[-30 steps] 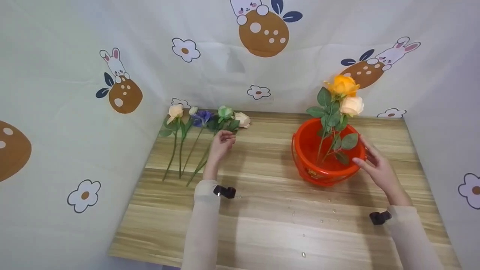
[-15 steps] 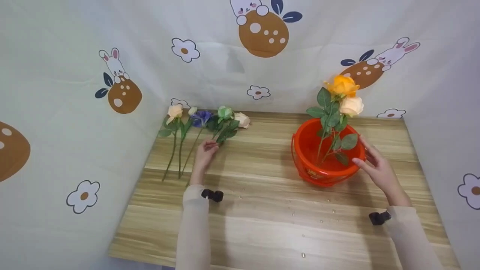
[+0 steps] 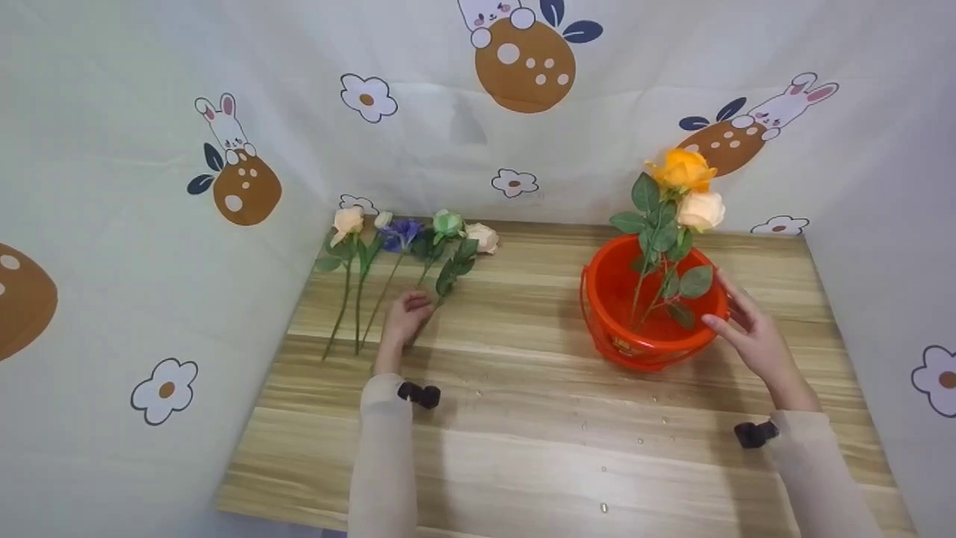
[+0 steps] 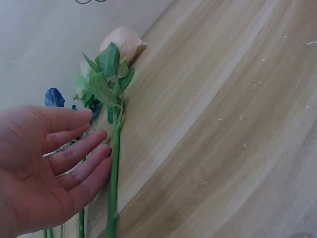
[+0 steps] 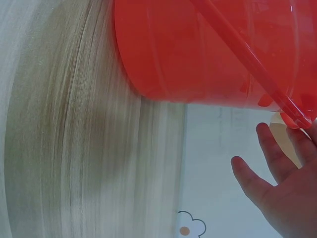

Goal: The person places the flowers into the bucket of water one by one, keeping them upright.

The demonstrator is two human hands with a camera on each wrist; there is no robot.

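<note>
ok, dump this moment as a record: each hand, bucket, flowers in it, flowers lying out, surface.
left hand: fingers loosely bent beside a leafy green stem; contact unclear
right hand: at the rim's right side
bucket: red, upright
in bucket: orange flower, pale peach flower
lying out: peach flower, small white bud, purple flower, green flower, cream flower
surface: wood-grain table

No readable text, brand or number in 3 views. Red bucket (image 3: 657,353): 1 yellowish mark (image 3: 623,345) on front, too small to read.
</note>
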